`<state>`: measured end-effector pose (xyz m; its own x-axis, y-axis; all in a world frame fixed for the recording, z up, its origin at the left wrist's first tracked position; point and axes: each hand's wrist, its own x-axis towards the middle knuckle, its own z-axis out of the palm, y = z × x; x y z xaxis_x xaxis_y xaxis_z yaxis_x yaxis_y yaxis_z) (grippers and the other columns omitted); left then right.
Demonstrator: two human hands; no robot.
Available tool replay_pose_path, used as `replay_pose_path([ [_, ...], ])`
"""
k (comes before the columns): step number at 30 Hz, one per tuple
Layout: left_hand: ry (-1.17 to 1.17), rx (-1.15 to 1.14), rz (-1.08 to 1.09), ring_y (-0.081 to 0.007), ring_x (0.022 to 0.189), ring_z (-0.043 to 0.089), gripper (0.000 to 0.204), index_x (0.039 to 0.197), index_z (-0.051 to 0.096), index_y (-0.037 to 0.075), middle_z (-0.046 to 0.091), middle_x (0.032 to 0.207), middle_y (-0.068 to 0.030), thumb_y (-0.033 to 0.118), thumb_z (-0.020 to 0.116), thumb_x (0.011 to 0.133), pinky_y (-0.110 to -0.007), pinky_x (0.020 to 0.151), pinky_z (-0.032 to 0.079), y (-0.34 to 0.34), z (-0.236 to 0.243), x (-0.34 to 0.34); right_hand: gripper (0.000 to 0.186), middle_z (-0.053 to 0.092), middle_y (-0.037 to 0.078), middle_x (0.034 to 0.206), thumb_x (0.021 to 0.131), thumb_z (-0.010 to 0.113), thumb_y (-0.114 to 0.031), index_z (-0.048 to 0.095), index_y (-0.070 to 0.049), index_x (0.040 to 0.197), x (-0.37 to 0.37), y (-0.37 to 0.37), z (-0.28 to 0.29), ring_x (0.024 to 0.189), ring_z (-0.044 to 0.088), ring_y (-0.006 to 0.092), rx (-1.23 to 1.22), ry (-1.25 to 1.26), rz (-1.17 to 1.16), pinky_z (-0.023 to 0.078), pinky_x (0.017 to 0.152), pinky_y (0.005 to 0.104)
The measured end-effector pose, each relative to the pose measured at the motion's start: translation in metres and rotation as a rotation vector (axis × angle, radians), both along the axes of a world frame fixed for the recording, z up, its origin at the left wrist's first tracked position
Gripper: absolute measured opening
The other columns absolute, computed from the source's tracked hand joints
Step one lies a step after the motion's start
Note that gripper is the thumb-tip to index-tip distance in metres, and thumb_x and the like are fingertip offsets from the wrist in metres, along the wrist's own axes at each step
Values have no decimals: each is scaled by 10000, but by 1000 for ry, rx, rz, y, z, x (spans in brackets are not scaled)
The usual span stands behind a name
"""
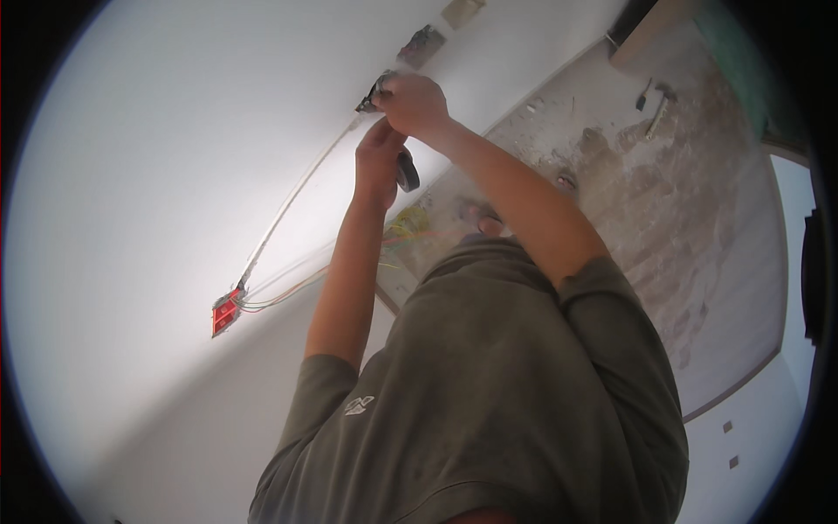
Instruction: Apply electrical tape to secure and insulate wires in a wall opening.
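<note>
My right hand [414, 105] is closed at a dark opening [366, 104] in the white wall, with its fingertips bunched there. What they pinch is too small and hidden to make out. Just below it, my left hand [376, 166] reaches up with its fingers bent towards the same spot. A roll of black tape [408, 172] sits against the palm side of that left hand. From the opening a narrow pale strip [301, 185] runs down the wall to a red wall box [225, 312], where several thin wires [278, 301] come out.
Further along the wall are a dark recess [421, 46] and a beige patch [462, 11]. The dusty, stained floor [690, 210] holds a hammer-like tool [661, 112] and a small dark object [643, 96]. Loose yellow wires [408, 223] lie near my feet.
</note>
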<state>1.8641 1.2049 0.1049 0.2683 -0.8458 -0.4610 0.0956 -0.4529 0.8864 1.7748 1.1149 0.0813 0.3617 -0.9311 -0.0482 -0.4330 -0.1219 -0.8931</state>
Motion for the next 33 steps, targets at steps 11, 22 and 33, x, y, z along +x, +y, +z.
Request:
replay_pose_path([
  [11,241,50,-41,-104,563,529,293,1173,571,-2,638,965,-90,195,578,957,-238,487,405,5,1,15,236,689,145,811,874,583,-282,686,-69,871,-4,2,17,817,673,329,5,102,-32,524,730,446],
  [22,326,66,-79,-101,554,527,230,1075,585,9,602,859,-45,208,557,961,-242,477,416,10,3,22,296,671,160,808,887,528,-324,644,-51,893,9,7,-1,775,651,353,13,-64,-151,507,713,447],
  [33,361,60,-80,-94,550,513,158,1035,596,17,589,839,-41,132,515,964,-224,485,415,17,5,24,170,681,153,821,870,565,-197,669,-63,883,11,14,5,751,657,352,8,-194,-260,517,717,438],
])
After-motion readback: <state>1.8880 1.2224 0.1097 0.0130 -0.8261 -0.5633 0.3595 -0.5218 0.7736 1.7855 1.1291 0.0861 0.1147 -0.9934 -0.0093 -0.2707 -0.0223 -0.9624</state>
